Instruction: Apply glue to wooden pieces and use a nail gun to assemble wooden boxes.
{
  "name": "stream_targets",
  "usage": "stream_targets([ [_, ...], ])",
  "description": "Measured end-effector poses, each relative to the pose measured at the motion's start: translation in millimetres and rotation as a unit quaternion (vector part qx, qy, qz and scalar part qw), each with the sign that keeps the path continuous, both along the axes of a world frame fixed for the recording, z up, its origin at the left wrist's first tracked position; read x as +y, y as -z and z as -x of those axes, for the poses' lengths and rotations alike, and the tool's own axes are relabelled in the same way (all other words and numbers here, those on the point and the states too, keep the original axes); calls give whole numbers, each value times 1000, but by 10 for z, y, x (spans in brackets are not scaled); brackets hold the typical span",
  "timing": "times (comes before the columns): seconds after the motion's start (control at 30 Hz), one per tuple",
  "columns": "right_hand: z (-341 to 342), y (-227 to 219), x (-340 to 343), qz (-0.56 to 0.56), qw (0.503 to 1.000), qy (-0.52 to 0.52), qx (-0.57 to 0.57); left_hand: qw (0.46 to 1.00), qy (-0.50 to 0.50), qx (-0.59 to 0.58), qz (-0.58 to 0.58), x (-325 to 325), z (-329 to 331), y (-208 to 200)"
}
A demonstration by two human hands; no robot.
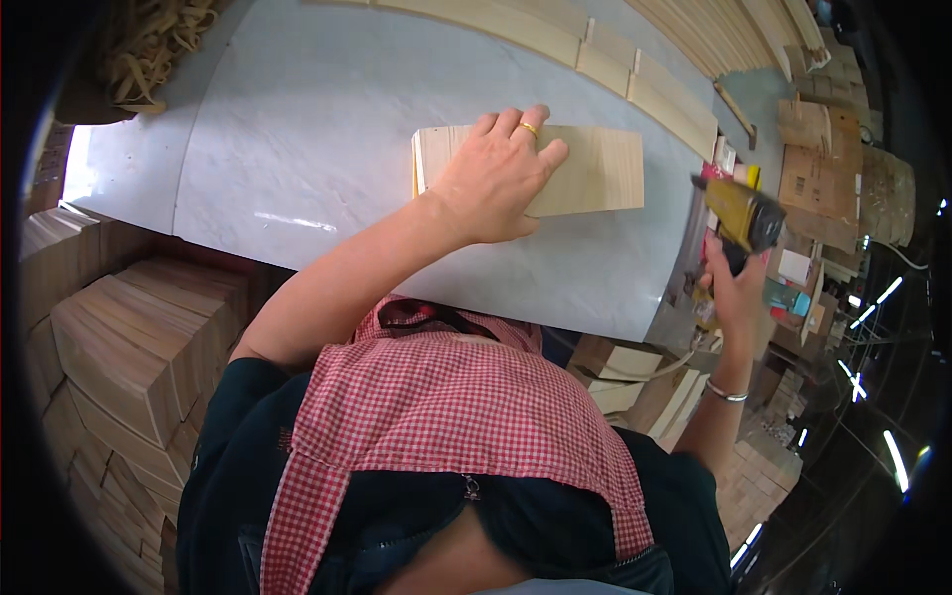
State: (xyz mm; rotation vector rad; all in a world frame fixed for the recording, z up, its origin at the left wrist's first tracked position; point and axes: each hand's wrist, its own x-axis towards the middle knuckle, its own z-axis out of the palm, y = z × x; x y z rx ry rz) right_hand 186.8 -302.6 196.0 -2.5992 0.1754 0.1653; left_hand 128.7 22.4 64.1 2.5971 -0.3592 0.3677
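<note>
A pale, box-shaped wooden piece point(595, 171) lies on the grey marbled tabletop point(327, 109). My left hand point(504, 174) grips it from above, fingers reaching past its far edge and thumb down by the near edge. Layered edges show at the piece's left end; its underside is hidden. Off to the right, past the table's edge, my right hand point(736, 276) is wrapped round the handle of a yellow and black nail gun point(742, 213), which is slightly blurred. The gun is apart from the wood, with its nose pointing left.
Long pale wood strips point(516, 35) line the table's far side, with a hammer point(736, 114) near the far right. Stacked wooden blocks point(129, 347) stand low on the left. Cardboard boxes point(818, 178) and small items crowd the right. Curled wood shavings point(149, 50) sit far left.
</note>
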Motion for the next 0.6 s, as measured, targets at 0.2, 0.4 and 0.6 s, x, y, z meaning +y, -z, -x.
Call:
stream_targets([
  [0.2,298,945,-1747,210,965,-89,-129,936,-27,122,330,459,235,-418],
  [0.4,405,1366,-2234,355,934,26,-28,558,-198,244,768,1193,901,230],
  [0.6,209,1662,-2738,309,945,-27,-101,749,-380,104,532,1274,1359,180],
])
